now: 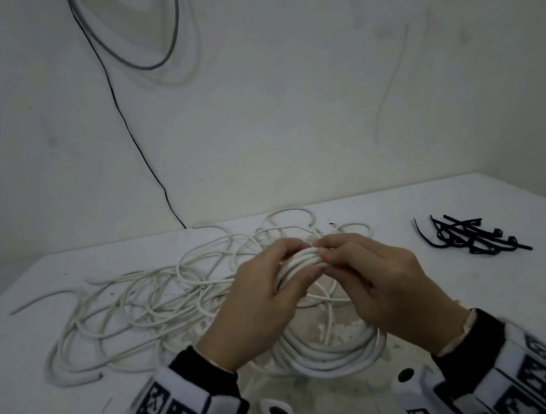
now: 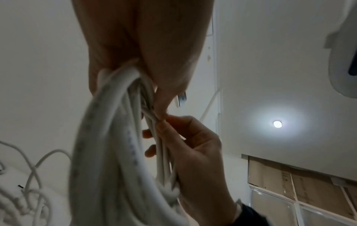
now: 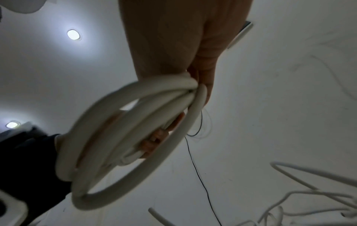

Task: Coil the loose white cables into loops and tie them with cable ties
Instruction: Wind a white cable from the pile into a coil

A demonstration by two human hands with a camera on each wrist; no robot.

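A coil of thick white cable [image 1: 331,354] hangs above the table centre, its top held between both hands. My left hand [image 1: 268,293] grips the bundled turns [image 2: 115,107] from the left. From the right, my right hand [image 1: 369,270] pinches the same bundle [image 3: 173,91] with thumb and fingers curled round it. The two hands touch at the coil's top [image 1: 305,259]. Loose white cables [image 1: 132,303] sprawl tangled over the table to the left and behind. A heap of black cable ties [image 1: 467,234] lies at the right.
The white table [image 1: 482,301] ends at a white wall [image 1: 288,119] close behind. A thin black wire [image 1: 134,141] runs down the wall to the table's back edge. Grey cable loops [image 1: 156,49] hang high on the wall.
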